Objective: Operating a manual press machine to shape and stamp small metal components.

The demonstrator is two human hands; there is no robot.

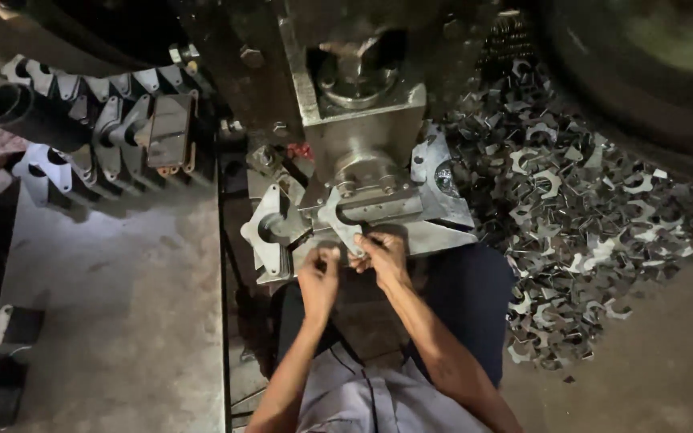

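Seen from above, a seated person's right hand [382,252] pinches the lower end of a flat, forked metal piece [340,224], which lies on the bed of a steel press [362,136] right in front of them. The left hand [319,277] hovers just beside it with fingers curled inward, though I cannot tell whether it grips anything. A big heap of shiny stamped metal pieces [579,208] covers the floor to the right of the press, and a row of similar blanks [90,120] lines a concrete ledge [114,297] to the left.
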